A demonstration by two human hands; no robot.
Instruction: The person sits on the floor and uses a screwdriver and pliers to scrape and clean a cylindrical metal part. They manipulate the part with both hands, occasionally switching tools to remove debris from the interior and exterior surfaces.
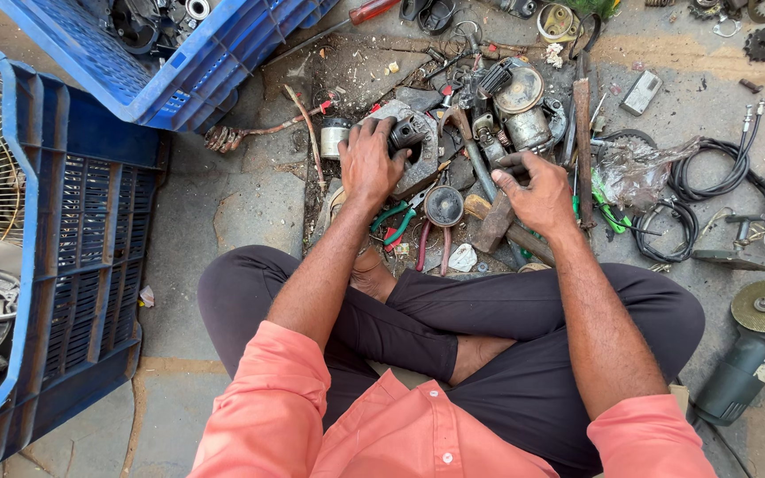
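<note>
Crossed legs [453, 327] frame the grey motor casting [413, 146]. Left hand [369, 159] clamps over it, steadying it; right hand [537, 190], beside it, closes around a hammer handle [498, 217].

two blue crates [90, 221] – one angle grinder [750, 354]

We see two crates [90, 221] at nine and eleven o'clock, the parts heap [489, 115] at twelve, cables [710, 177] at two, an angle grinder [750, 350] at four.
</note>
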